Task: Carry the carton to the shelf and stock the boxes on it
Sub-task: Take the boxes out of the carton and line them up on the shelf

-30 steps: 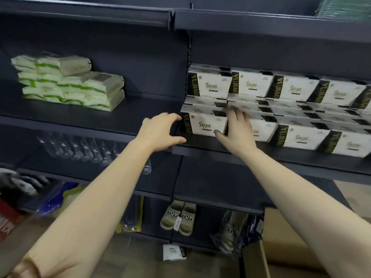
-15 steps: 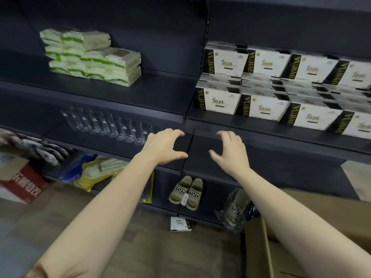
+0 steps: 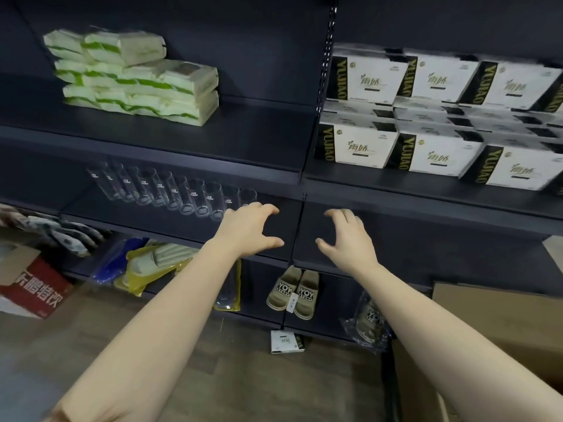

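**Left hand (image 3: 249, 229) and right hand (image 3: 347, 236) have dropped below the boxes (image 3: 359, 147)**

Both grips are loose and hold nothing. The boxes sit on the shelf (image 3: 411, 193); the carton (image 3: 493, 330) waits low on your right. Reach into it and lift the next box by both sides.

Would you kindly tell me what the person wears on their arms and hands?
Nothing: the left hand and right hand are ungloved, with no ring, watch or bracelet showing. The left forearm and right forearm are bare, no sleeve in view.
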{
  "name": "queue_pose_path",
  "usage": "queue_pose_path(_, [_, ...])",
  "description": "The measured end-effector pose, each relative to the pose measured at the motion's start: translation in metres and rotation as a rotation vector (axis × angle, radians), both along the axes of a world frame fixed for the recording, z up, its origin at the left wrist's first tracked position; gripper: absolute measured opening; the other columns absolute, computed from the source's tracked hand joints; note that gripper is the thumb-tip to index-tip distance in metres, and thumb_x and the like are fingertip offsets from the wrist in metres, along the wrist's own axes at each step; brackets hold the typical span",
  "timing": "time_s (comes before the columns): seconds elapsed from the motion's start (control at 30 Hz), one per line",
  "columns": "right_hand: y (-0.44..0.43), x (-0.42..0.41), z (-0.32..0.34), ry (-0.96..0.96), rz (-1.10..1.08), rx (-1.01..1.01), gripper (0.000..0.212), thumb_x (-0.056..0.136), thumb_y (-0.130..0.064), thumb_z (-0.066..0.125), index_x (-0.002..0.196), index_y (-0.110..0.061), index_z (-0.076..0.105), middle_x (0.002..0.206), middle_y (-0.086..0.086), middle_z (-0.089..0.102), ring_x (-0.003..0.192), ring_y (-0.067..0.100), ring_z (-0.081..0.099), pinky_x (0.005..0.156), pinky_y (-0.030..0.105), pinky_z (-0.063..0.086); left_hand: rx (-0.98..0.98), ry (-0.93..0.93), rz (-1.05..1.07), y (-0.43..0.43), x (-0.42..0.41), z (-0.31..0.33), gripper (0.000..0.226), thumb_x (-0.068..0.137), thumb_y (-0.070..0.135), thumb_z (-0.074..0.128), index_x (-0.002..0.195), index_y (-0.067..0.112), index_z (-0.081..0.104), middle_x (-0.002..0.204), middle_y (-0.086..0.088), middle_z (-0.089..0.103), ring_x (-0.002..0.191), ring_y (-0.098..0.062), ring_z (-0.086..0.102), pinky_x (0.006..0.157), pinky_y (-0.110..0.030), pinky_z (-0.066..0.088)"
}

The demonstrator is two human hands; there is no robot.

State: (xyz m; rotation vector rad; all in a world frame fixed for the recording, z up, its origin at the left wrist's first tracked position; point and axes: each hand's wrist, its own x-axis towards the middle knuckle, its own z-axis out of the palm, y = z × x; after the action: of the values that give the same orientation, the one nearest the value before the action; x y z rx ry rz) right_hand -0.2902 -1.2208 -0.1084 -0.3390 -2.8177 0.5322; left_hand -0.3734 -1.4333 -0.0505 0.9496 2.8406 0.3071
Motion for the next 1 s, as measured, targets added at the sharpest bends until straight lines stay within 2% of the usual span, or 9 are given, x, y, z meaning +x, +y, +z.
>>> queue_pose_path(0.17, [-0.003,-0.005,-0.065,-0.063,0.009,-0.006,0.059,0.086,-0.035,0.067,0.137,-0.020,0.042,0.138,0.000,0.044,0.124,0.025,0.042,0.086,0.037,0.049,0.011,-0.042,0.005,-0.002,-0.006,-0.065,0.073,0.083,0.057,0.065,0.145,0.031,0.037,0.144,0.003,0.046,0.129,-0.021,0.048,0.107,-0.047,0.034])
queue_pose_path(0.77, [0.010,-0.012,-0.448,-0.260,0.050,-0.060,0.067,0.081,-0.036,0.071,0.139,-0.020,0.041,0.136,0.002,0.043,0.122,0.027,0.041,0.089,0.041,0.049,-0.044,-0.152,0.129,-0.005,0.002,-0.450,0.071,0.081,0.058,0.066,0.141,0.031,0.040,0.136,0.002,0.050,0.124,-0.021,0.051,0.101,-0.042,0.035])
queue_pose_path(1.0, [0.018,0.009,-0.564,-0.288,0.029,-0.071,0.069,0.081,-0.039,0.072,0.140,-0.021,0.041,0.137,0.001,0.043,0.123,0.026,0.041,0.093,0.040,0.048,-0.043,-0.163,0.144,-0.007,0.021,-0.560,0.073,0.081,0.058,0.066,0.143,0.032,0.038,0.137,0.003,0.049,0.128,-0.021,0.048,0.105,-0.042,0.036])
